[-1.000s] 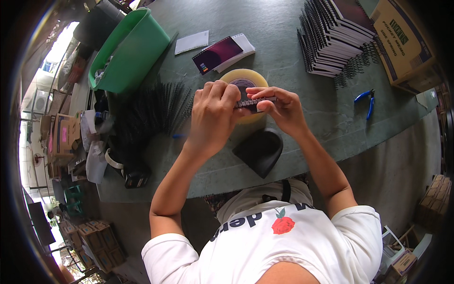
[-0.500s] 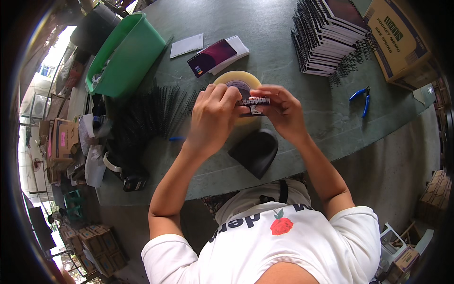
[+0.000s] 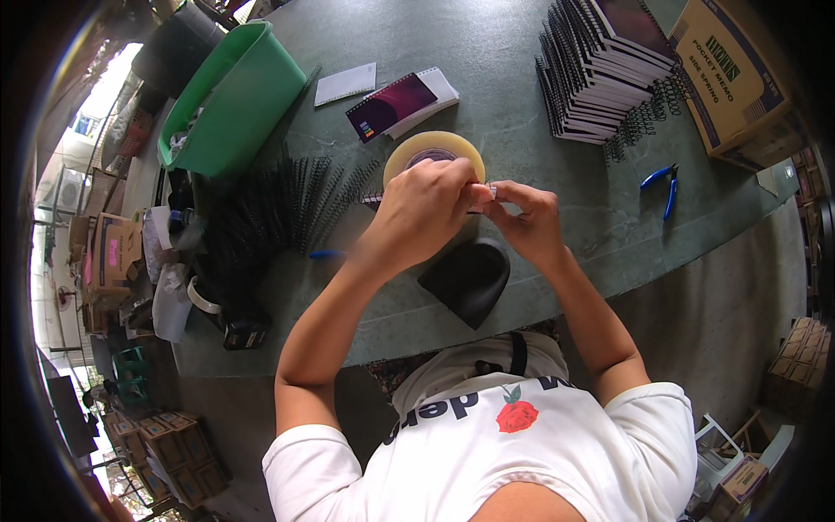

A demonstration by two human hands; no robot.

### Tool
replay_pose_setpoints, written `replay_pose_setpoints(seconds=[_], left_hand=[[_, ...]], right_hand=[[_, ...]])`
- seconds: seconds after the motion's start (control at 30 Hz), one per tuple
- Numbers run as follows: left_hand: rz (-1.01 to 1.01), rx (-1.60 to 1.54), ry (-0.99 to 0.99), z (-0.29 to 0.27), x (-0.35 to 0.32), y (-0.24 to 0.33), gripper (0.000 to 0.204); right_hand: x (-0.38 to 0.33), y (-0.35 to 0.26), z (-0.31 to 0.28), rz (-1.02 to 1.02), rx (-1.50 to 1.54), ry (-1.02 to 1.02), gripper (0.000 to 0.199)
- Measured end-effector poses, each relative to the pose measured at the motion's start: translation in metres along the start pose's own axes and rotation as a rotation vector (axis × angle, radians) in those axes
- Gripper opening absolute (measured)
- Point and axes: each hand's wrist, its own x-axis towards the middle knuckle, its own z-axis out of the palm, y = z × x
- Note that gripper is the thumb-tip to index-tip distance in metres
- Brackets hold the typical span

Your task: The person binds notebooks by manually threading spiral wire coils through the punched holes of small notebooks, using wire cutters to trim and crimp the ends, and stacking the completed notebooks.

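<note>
Left hand (image 3: 424, 209), curled over a small dark purple wire-bound paper notebook (image 3: 373, 201) protruding to its left; right hand (image 3: 528, 217), pinching the opposite end — best done, seemingly, with left grip steady, notebook level.

Dark green worktop (image 3: 600, 217), glare toward its far end. Grey floor (image 3: 731, 287). Bright daylight via opening (image 3: 109, 83), left side. Stacked cartons (image 3: 178, 448) lower left, white chair (image 3: 718, 472) lower right.
</note>
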Motion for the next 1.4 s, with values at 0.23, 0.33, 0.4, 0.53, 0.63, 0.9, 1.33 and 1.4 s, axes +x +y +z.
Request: replay_pose_setpoints(seconds=[0.23, 0.33, 0.4, 0.53, 0.63, 0.9, 1.33, 1.4], left_hand=[[0.076, 0.022, 0.004, -0.004, -0.001, -0.005, 0.018], [0.112, -0.004, 0.036, -0.003, 0.003, -0.003, 0.022], [0.198, 0.004, 0.092, 0.004, 0.004, -0.001, 0.021], [0.2, -0.039, 0.085, 0.013, 0.004, 0.0, 0.02], [0.195, -0.093, 0.069, 0.013, 0.003, -0.001, 0.021], [0.078, 0.048, 0.099, 0.006, 0.003, 0.002, 0.022], [-0.293, -0.195, 0.258, -0.046, -0.013, 0.03, 0.029], [0.023, -0.12, 0.286, -0.04, -0.013, 0.03, 0.029]], right_hand=[[0.001, 0.009, 0.001, 0.021, 0.037, 0.028, 0.015], [0.0, 0.013, -0.001, 0.04, -0.045, -0.004, 0.016], [0.0, 0.011, -0.001, 0.009, -0.051, 0.027, 0.015], [0.001, 0.005, -0.001, 0.01, -0.068, 0.023, 0.015], [0.0, 0.005, -0.002, -0.011, -0.092, 0.019, 0.015], [-0.005, 0.009, 0.0, -0.012, -0.072, -0.002, 0.013], [0.033, -0.031, -0.029, 0.086, 0.167, 0.244, 0.041], [0.041, -0.055, -0.036, -0.024, 0.061, 0.225, 0.038]])
